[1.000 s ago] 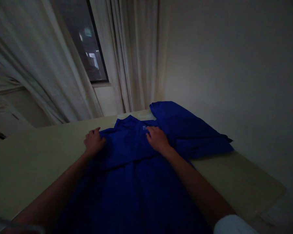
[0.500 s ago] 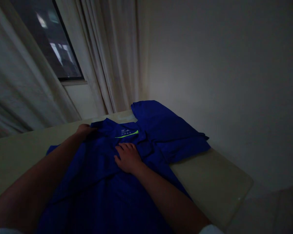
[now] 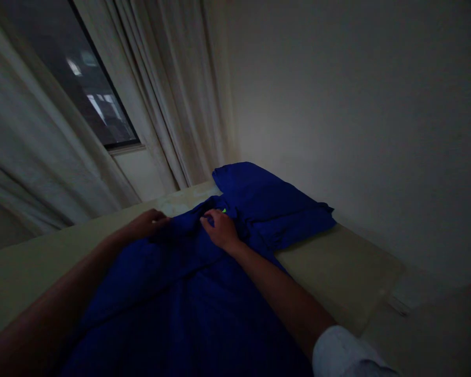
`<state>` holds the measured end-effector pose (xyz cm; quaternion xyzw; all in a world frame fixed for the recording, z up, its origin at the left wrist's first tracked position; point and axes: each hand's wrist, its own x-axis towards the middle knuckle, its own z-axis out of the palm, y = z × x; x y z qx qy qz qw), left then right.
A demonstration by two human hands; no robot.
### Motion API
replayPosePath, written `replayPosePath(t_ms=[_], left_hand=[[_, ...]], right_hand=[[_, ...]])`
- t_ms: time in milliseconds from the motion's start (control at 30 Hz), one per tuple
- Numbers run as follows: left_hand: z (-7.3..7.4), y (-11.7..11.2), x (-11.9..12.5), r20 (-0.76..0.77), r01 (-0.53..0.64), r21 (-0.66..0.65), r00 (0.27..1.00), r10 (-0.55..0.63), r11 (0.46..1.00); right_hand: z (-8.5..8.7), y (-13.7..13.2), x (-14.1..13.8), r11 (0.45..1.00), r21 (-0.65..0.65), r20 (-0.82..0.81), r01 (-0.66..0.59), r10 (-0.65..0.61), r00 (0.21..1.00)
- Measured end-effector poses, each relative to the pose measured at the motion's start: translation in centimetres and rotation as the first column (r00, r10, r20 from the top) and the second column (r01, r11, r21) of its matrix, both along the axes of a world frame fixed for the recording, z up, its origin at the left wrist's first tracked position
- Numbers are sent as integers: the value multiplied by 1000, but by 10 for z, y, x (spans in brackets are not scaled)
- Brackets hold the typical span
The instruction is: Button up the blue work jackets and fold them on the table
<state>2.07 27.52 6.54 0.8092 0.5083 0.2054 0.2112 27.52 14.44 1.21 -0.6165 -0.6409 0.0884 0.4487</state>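
A blue T-shirt [image 3: 192,293] lies spread over a pale table, its body toward me and one sleeve [image 3: 270,201] stretched out to the far right. At the left shoulder, my left hand [image 3: 151,224] is closed on the cloth, which is drawn up into folds. My right hand [image 3: 222,230] lies at the neckline with its fingers curled onto the collar. Only a small bit of the bright green neck trim [image 3: 224,210] shows beside those fingers. My left forearm hides part of the shirt's left side.
The pale tabletop [image 3: 337,267] shows to the right of the shirt and along the left. Behind it hang light curtains [image 3: 172,104] around a dark window [image 3: 105,94]. A plain wall [image 3: 337,104] rises at the back right.
My left hand has moved right and slightly down, bringing the left shoulder cloth inward over the neckline. The printed label is now covered. My right hand has shifted up to the collar and its fingers have curled.
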Motion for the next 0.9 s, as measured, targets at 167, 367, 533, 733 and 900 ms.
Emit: replayPosePath(t_ms=[167,367,533,733,900], left_hand=[[-73,-35,47,-311,231,219,937,-156,948],[-96,-58,49,-359,253,226,919,-161,941],[-91,-59,47,-371,264,258,915,-157,929],[-88,-62,49,-326,302,258,921,-212,918],[-74,-84,44,-202,237,373,964,-170,897]], right_hand=[[49,-10,106,821,47,-180,569,-554,813],[58,-49,192,397,-389,-208,832,-917,341],[51,-48,194,364,-292,-193,884,-928,318],[45,-46,217,504,-223,-383,834,-832,401],[24,-51,233,465,-239,-350,853,-860,371]])
